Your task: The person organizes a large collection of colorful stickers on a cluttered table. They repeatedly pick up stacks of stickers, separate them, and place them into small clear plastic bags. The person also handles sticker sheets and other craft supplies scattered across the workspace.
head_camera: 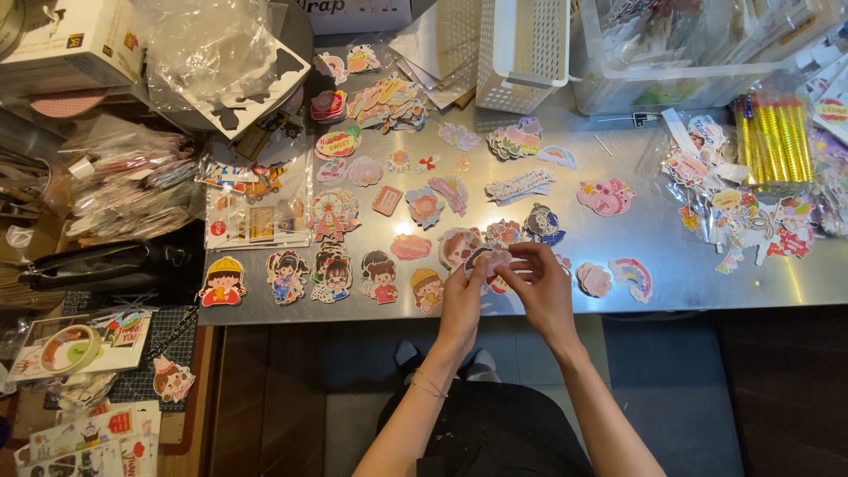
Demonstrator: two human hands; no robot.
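you are holding a small cartoon sticker cutout (pixel 484 261) just below the middle of the frame, over the near edge of the metal tabletop (pixel 671 247). your left hand (pixel 462 300) pinches its left side with fingers drawn close, and your right hand (pixel 541 287) curls over it from the right, fingertips narrow on its top edge. how much of the cutout lies under your fingers i cannot tell.

just beside your hands lie more cutouts: a row of child figures (pixel 334 276) to the left, a rainbow sticker (pixel 632 277) to the right, a pink pig sticker (pixel 606 196) further up. a white slotted basket (pixel 523 53) stands at the top, and gold foil sticks (pixel 776 141) lie at the upper right.

the risk i see: the piece hangs over the table's edge, so a loose pinch could drop it to the floor; a hard pull from both hands could bend or tear the thin card.
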